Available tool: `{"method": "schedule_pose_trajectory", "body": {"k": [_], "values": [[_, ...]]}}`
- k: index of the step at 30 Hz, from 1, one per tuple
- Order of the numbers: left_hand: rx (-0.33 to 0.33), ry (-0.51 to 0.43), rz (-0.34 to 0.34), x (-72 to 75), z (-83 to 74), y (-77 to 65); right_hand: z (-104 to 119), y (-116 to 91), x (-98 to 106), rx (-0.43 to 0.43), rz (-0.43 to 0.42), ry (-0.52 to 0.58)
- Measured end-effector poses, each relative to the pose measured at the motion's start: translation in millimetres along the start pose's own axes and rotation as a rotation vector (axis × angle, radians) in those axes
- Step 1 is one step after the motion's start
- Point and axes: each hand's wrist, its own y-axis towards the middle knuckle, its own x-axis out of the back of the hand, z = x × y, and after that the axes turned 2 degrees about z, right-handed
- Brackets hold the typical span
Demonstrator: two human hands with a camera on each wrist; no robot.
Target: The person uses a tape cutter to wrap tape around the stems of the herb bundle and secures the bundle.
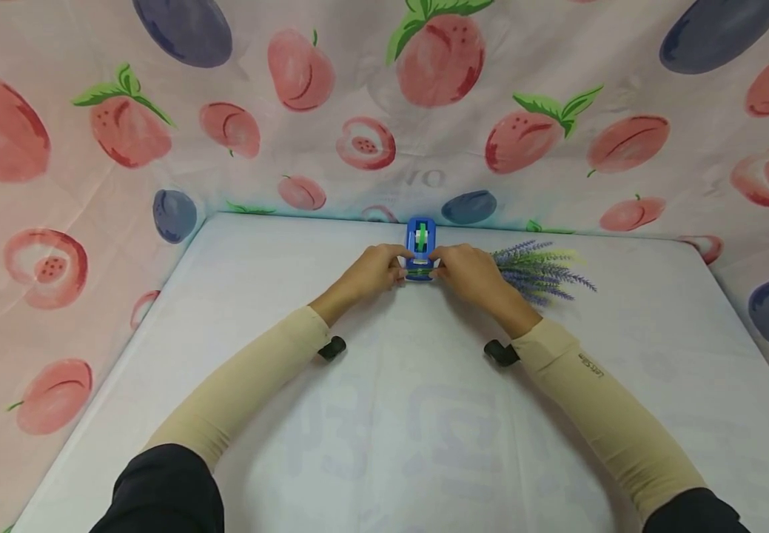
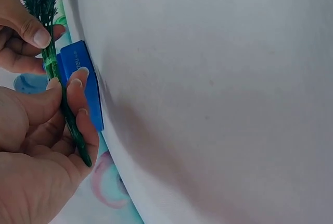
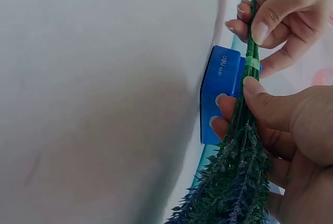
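A bunch of artificial lavender with purple heads and green stems lies across both hands, its heads toward the right. My left hand pinches the bare stem end between thumb and fingers. Closer to the flower heads, my right hand grips the stems. Between the two hands a light green band of tape wraps the stems. Just behind them stands a blue tape dispenser with a green roll in it, partly hidden by stems and fingers in the wrist views.
The white tabletop has its far edge right behind the dispenser. A fruit-print cloth hangs at the back and sides. Small black wrist cameras stick out under both forearms.
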Motion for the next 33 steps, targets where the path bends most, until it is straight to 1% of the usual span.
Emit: {"method": "schedule_pose_trajectory", "body": {"k": [4,11,14,24,28,33], "values": [[0.008,0.002,0.003,0.6,-0.4,0.7,-0.4,0.6,0.3,0.003,-0.017,0.011],[0.019,0.027,0.006,3.4,-3.5,1.9,-4.5,-0.2,-6.5,0.002,-0.068,0.078],[0.021,0.034,0.006,3.9,-4.7,2.8,-6.4,-0.4,-8.7,0.010,-0.087,0.089],[0.026,0.020,-0.008,0.9,-2.8,0.7,-6.2,0.4,-8.9,0.037,-0.108,0.059],[0.025,0.022,-0.011,0.6,-4.4,0.0,-7.0,0.1,-9.9,0.040,-0.108,0.083],[0.019,0.049,-0.016,1.6,-7.7,-0.6,-8.4,-0.6,-10.8,0.049,-0.120,0.120]]}}
